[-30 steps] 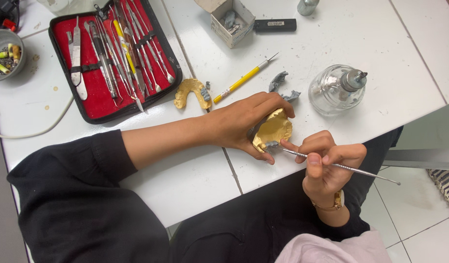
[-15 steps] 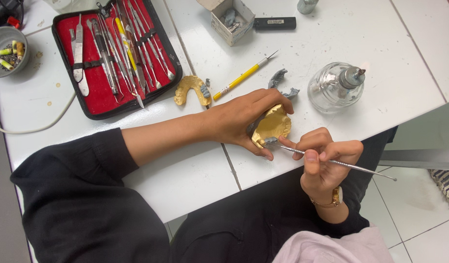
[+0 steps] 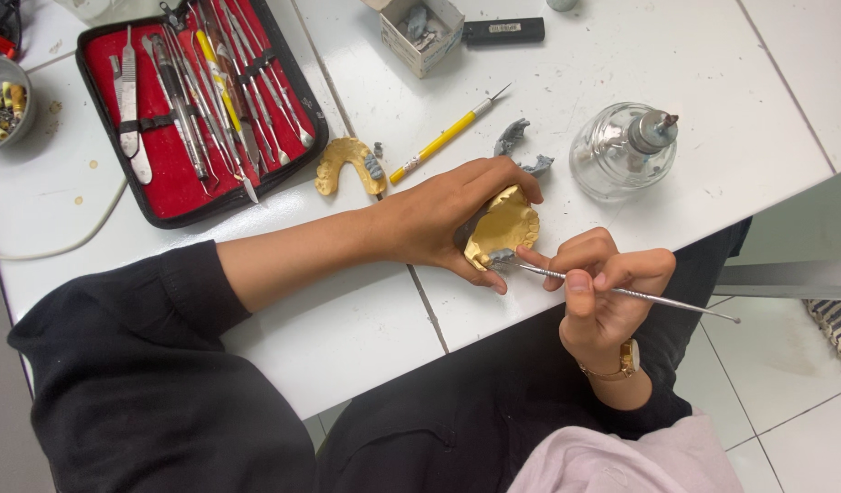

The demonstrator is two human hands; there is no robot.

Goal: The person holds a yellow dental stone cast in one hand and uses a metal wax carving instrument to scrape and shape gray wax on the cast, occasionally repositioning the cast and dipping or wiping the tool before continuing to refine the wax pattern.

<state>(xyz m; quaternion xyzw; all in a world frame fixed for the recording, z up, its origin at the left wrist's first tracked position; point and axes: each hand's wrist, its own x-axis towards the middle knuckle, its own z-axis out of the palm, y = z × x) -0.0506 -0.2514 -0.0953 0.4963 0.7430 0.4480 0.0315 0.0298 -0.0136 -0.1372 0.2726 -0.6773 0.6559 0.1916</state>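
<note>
My left hand grips a yellow dental cast near the front edge of the white table. My right hand holds a thin metal carving instrument like a pen, its tip touching the cast's lower edge. A second yellow cast with a grey piece on it lies on the table just beyond my left forearm.
An open red-lined case of metal instruments lies at the back left. A yellow-handled tool, grey wax bits, a glass spirit lamp, a small cardboard box and a grey cup also stand on the table.
Both hands stayed on the cast and instrument, with only slight shifts of the fingers and of the view.
</note>
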